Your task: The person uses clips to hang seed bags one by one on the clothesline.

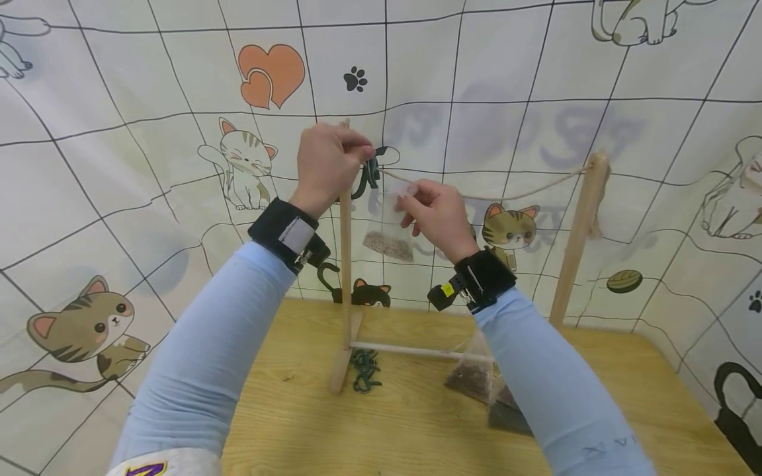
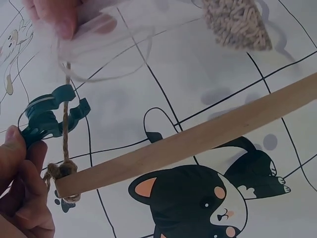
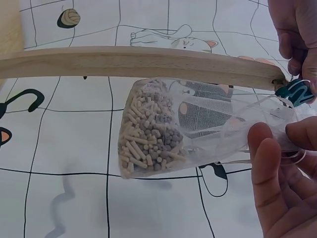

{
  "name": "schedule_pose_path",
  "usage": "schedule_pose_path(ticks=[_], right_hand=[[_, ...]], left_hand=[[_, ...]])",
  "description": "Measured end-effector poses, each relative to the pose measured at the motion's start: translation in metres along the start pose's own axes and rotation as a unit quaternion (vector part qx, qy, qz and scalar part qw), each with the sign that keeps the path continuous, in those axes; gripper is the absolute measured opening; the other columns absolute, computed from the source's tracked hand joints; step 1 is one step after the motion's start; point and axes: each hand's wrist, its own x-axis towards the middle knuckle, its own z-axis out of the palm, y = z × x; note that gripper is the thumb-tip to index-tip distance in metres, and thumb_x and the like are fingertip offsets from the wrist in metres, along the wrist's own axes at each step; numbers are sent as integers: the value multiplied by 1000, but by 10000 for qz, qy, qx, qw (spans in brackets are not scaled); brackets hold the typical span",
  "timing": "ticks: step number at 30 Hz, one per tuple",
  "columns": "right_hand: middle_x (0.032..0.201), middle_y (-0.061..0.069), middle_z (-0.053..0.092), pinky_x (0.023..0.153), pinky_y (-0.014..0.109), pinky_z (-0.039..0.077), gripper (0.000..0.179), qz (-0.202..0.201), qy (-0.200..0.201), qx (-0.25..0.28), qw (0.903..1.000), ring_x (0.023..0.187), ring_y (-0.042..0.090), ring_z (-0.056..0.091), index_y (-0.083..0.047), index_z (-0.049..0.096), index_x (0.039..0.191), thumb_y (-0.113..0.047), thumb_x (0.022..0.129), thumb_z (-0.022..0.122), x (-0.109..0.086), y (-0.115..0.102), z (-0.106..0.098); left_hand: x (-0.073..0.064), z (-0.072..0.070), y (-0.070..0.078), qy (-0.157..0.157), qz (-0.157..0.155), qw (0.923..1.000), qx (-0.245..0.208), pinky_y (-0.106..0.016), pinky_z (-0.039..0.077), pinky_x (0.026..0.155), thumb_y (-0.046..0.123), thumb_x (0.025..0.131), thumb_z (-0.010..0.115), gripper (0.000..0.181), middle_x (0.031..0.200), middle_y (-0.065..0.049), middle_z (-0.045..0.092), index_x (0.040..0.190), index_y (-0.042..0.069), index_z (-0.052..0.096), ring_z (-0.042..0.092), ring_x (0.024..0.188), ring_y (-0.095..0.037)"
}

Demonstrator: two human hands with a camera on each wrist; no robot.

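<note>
My left hand (image 1: pixel 330 162) is at the top of the left wooden post (image 1: pixel 346 264) and pinches a dark green plastic clip (image 2: pixel 43 116). In the left wrist view the clip's jaws stand apart around the rope (image 2: pixel 66 134), close to the knot on the post. With thumb and fingers, my right hand (image 1: pixel 437 215) pinches the upper end of a sheer mesh bag (image 3: pixel 208 124) beside the rope. Pale pellets (image 3: pixel 148 134) fill the bag's bottom, which hangs down below the hand. Whether the clip touches the bag's mouth I cannot tell.
The rope sags across to the right post (image 1: pixel 580 244). A white crossbar (image 1: pixel 411 352) joins the frame low down. Several green clips (image 1: pixel 364 370) lie on the wooden table (image 1: pixel 286 423) by the left foot. More filled bags (image 1: pixel 473 378) sit at the right, partly behind my right arm.
</note>
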Motion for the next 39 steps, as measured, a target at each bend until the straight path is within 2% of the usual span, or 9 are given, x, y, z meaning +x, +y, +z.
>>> schedule_pose_path(ticks=[6, 11, 16, 23, 28, 31, 34, 37, 39], right_hand=[[86, 8, 69, 58, 39, 53, 20, 10, 1, -47, 10000, 63, 19, 63, -6, 65, 92, -25, 90, 58, 9, -9, 3], [86, 9, 70, 57, 36, 53, 18, 96, 38, 65, 9999, 63, 23, 64, -6, 64, 90, -23, 89, 59, 13, -12, 5], [87, 10, 70, 58, 34, 53, 17, 243, 190, 93, 9995, 66, 27, 64, -7, 63, 89, -23, 89, 59, 14, -13, 6], [89, 11, 70, 62, 32, 54, 16, 269, 384, 384, 9982, 67, 23, 66, -5, 62, 88, -21, 88, 60, 16, -16, 12], [92, 13, 69, 65, 34, 54, 19, 328, 125, 718, 9968, 68, 23, 67, -3, 61, 90, -22, 89, 59, 17, -19, 14], [94, 14, 69, 66, 33, 54, 20, 432, -13, 655, 9969, 68, 22, 67, -4, 62, 92, -24, 90, 57, 17, -18, 13], [96, 16, 68, 67, 32, 54, 22, 518, -79, 597, 9968, 69, 22, 67, -4, 63, 94, -24, 91, 56, 17, -16, 12], [98, 18, 68, 68, 32, 54, 23, 525, -136, 592, 9968, 70, 23, 67, -3, 64, 95, -24, 91, 56, 17, -14, 11], [98, 19, 68, 68, 32, 54, 24, 482, -196, 518, 9973, 71, 23, 67, -3, 64, 96, -25, 92, 56, 17, -12, 11]], left_hand=[[-2, 2, -1, -83, -166, 9995, -242, -22, 37, 56, 22, 83, 68, 14, 85, -4, 72, 90, 12, 74, 59, 74, -10], [-3, 3, -2, -81, -295, 9987, -405, -22, 39, 56, 21, 83, 68, 13, 85, -3, 72, 91, 12, 74, 59, 73, -9], [-4, 0, -3, -54, -591, 9957, -705, -24, 41, 56, 21, 82, 69, 14, 82, -3, 71, 92, 12, 74, 58, 72, -11], [-5, 1, -2, -98, -844, 9915, -988, -26, 44, 55, 20, 82, 69, 14, 78, -4, 69, 92, 12, 74, 60, 65, -14], [-6, 3, -4, -223, -700, 9934, -884, -24, 43, 58, 21, 82, 69, 15, 80, -3, 69, 92, 11, 74, 59, 72, -11], [-8, 1, -5, -535, -533, 9954, -587, -24, 43, 65, 24, 83, 68, 19, 86, -3, 69, 96, 11, 73, 55, 85, -11], [-9, -2, -5, -910, -310, 9949, -295, -28, 42, 76, 27, 83, 67, 24, 91, -4, 69, 99, 10, 71, 53, 90, -14], [-10, -4, -5, -1177, -108, 9930, -71, -37, 34, 97, 29, 84, 66, 27, 93, -4, 68, 103, 10, 69, 54, 87, -17], [-11, -5, -5, -1271, -32, 9919, 9, -39, 33, 96, 30, 84, 65, 30, 95, -4, 68, 106, 10, 68, 52, 86, -19]])
